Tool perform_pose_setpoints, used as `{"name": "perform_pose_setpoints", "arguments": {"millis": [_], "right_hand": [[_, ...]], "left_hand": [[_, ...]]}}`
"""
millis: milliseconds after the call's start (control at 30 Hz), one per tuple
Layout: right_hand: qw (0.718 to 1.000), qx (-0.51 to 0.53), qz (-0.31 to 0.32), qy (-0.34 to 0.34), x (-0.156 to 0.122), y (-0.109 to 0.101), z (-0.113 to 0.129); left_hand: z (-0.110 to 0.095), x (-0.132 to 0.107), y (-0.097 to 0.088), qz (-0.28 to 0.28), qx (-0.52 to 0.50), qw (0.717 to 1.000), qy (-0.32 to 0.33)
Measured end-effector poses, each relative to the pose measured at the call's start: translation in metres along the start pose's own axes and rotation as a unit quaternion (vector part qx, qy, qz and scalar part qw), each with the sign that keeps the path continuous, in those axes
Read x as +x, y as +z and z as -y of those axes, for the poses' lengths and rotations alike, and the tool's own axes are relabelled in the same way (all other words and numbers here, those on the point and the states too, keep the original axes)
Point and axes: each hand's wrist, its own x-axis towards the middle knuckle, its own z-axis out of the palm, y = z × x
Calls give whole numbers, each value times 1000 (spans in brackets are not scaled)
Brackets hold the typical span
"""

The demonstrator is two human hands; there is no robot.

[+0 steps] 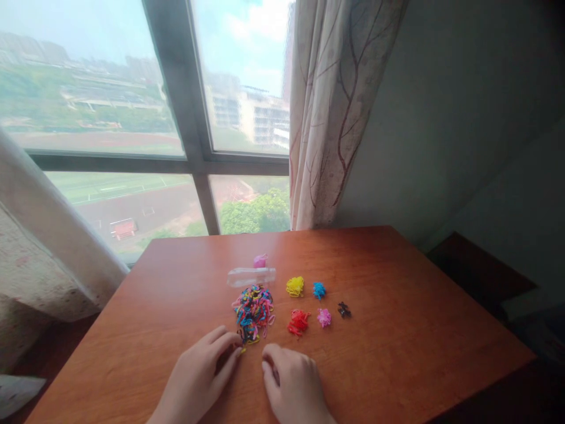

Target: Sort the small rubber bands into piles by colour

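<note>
A mixed heap of small coloured rubber bands (255,309) lies on the wooden table. At its near left edge is my left hand (205,368), thumb and forefinger pinched close together, with a bit of a yellow rubber band (243,350) at their tips. Just below the heap, to the right, my right hand (293,380) rests with curled fingers; whatever they may hold is hidden. Right of the heap sit separate small piles: yellow bands (295,287), blue bands (319,290), red bands (299,322), pink bands (324,318) and black bands (344,310).
Behind the heap a clear plastic bottle-like container (251,277) lies on its side, with a pink object (260,261) beyond it. The wooden table (397,347) reaches back to a window (203,159) and a patterned curtain (326,118). A wall stands at the right.
</note>
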Motion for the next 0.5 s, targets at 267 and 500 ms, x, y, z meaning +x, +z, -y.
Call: {"name": "perform_pose_setpoints", "arguments": {"millis": [267, 500], "right_hand": [[1000, -20, 9, 12, 15, 5, 12], [999, -16, 6, 36, 16, 11, 12]], "left_hand": [[-1, 0, -3, 40, 17, 999, 23], [-2, -2, -4, 37, 18, 998, 38]]}}
